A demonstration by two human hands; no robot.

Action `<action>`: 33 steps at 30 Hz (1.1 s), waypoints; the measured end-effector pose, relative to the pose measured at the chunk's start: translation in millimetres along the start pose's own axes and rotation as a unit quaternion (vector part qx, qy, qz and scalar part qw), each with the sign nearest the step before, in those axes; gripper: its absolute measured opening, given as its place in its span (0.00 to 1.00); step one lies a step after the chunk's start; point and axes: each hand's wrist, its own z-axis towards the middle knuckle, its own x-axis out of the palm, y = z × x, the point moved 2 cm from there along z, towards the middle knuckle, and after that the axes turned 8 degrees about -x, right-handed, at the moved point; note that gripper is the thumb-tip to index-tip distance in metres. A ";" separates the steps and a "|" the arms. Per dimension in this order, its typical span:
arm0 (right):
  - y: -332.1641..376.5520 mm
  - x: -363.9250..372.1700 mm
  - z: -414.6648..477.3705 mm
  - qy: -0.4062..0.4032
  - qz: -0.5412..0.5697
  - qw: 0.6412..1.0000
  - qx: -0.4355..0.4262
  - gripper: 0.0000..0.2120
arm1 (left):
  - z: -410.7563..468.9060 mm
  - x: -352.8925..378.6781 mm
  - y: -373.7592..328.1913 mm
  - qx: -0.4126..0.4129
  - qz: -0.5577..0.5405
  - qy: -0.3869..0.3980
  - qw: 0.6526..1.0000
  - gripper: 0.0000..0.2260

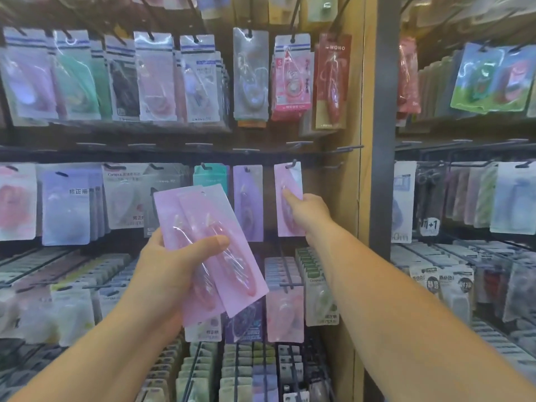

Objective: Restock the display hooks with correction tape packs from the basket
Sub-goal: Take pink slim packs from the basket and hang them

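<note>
Pink packs point(191, 216) sit fanned in the left hand point(174, 274), thumb clamped across them. Two blisters show clearly, maybe a third card behind, hard to tell. Their long axes slant, tops up-left, bottoms down-right. Over on the middle row, the right hand point(310, 211) pinches one more pink pack point(288, 181), upright, its top at the hook point(291, 164) tip.

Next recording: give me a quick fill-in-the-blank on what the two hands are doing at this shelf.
1. The left hand grips a stack of packs coloured ____.
2. The right hand pinches one pack that hangs on a ____.
3. Its left neighbour is coloured ____.
Missing words: pink; hook; purple.
</note>
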 end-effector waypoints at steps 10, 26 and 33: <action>-3.6 -11.1 -4.5 -0.078 -0.137 0.984 -0.078 0.21 | -9.8 -0.2 3.4 -0.004 0.016 0.037 0.999 0.29; 3.2 -56.0 -194.1 0.273 0.167 0.943 -0.087 0.11 | -34.4 30.4 38.5 -0.017 0.002 0.095 0.995 0.20; 0.8 -55.8 -196.5 0.271 0.219 0.935 -0.067 0.11 | -40.7 33.7 32.7 -0.004 0.002 0.115 0.993 0.18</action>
